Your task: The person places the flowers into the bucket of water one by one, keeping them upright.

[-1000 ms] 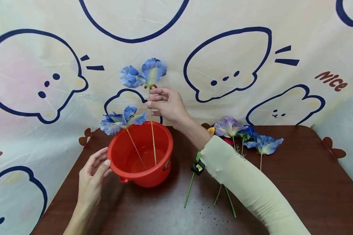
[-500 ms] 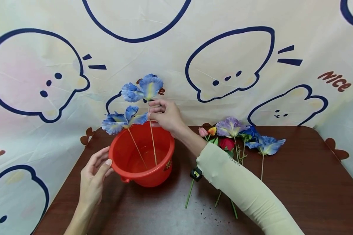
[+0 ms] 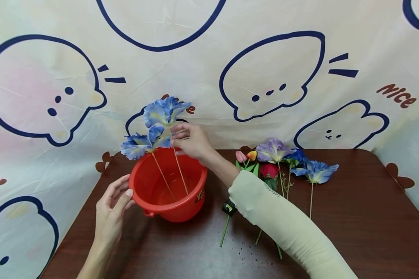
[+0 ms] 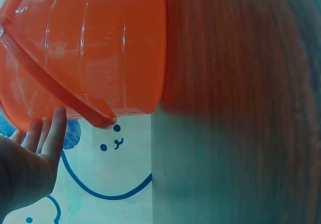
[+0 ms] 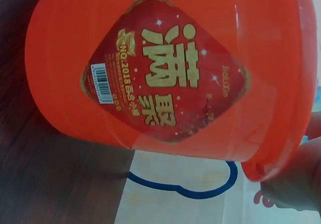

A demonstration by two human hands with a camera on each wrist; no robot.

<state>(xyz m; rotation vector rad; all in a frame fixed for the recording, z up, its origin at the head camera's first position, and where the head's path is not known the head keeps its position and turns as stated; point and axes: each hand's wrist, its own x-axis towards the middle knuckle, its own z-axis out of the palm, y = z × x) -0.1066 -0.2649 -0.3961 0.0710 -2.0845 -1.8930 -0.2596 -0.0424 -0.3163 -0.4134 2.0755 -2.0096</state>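
A red plastic bucket [image 3: 181, 211] stands on the table with two long-stemmed blue artificial flowers in it. One blue flower [image 3: 144, 144] leans to the left over the rim. My right hand [image 3: 192, 141] pinches the stem of the taller blue flower [image 3: 165, 111] just under its petals, the stem's lower end inside the bucket. At the bucket's left side, my left hand [image 3: 109, 211] rests with thumb and fingertips against the rim. In the left wrist view its straight fingers [image 4: 56, 133] lie along the outside, near the bucket's handle [image 4: 55, 86].
On the right of the brown table [image 3: 363, 217] lie a purple flower [image 3: 273, 150], another blue flower [image 3: 315, 171], a red rose [image 3: 269, 170] and small tulips [image 3: 241, 156]. The sleeve [image 3: 283, 217] covers some stems. Dark specks [image 3: 251, 254] dot the front. A printed cloth [image 3: 195, 77] hangs behind.
My right hand has come down with the taller blue flower, whose head has tilted left and now overlaps the other flower. The left hand has stayed at the bucket's rim.
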